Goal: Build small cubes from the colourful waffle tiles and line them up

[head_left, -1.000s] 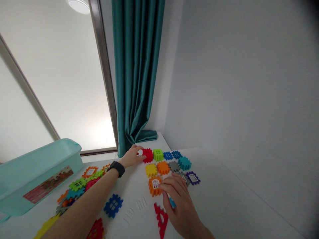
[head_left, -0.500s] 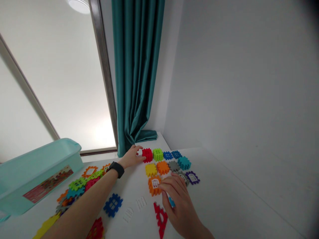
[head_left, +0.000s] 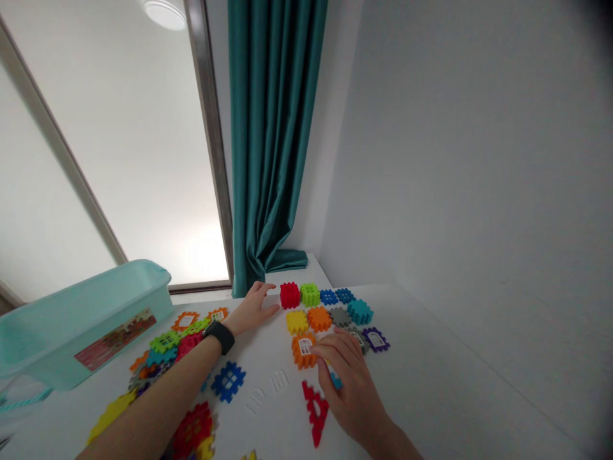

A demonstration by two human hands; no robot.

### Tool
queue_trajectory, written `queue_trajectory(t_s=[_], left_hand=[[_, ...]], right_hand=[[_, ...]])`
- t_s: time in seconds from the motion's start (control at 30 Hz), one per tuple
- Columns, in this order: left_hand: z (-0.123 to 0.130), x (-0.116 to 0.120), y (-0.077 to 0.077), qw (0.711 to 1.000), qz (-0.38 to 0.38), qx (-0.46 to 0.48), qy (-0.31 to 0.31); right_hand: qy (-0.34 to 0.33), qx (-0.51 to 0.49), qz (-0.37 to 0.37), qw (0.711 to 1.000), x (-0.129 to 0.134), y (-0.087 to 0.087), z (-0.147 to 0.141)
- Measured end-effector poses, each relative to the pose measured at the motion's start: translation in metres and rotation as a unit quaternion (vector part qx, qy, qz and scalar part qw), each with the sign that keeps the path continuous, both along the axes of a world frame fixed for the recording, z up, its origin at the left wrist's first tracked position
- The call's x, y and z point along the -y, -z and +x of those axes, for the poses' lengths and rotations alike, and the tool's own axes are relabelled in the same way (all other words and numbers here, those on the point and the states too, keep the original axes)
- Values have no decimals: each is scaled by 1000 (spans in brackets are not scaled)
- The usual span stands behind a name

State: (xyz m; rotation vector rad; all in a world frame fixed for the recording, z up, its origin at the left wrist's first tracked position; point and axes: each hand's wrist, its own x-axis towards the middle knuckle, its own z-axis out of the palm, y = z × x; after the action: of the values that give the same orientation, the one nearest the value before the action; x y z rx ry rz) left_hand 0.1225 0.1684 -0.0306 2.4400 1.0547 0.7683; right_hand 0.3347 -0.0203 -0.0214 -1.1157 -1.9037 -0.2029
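Note:
My left hand [head_left: 253, 309] lies open and empty on the white table [head_left: 421, 383], its fingertips just short of a red waffle-block cube [head_left: 290, 295]. Beside that cube sit a green cube [head_left: 310, 294] and a teal cube [head_left: 359, 312], among flat blue, yellow, orange and grey pieces. My right hand [head_left: 348, 377] curls over a small blue plastic piece [head_left: 336, 382], mostly hidden beneath the fingers. Its fingertips are next to an orange block with a white window insert [head_left: 304, 351]. A purple window piece [head_left: 376, 339] lies just past those fingers.
A pale turquoise plastic bin [head_left: 81, 332] stands at the table's left, beside a heap of mixed waffle pieces [head_left: 167, 348]. A blue piece [head_left: 228, 381], white window frames [head_left: 279, 381] and a red triangular piece [head_left: 315, 409] lie between my arms.
The whole view has shifted, with the pieces sitting further right in the picture. My left fingertips have drawn slightly back from the red cube. My right hand stays by the orange block.

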Motion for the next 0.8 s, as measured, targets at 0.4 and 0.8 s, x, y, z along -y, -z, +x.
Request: queue_trajectory(t_s=[0.4,0.8], left_hand=[[-40,74,-21,990,43,-119,70],[-101,142,-34,978,77,-189,33]], right_hand=[[-26,8,1,1000,2,5,-12],[-44,41,-11,998,1,11,-24]])
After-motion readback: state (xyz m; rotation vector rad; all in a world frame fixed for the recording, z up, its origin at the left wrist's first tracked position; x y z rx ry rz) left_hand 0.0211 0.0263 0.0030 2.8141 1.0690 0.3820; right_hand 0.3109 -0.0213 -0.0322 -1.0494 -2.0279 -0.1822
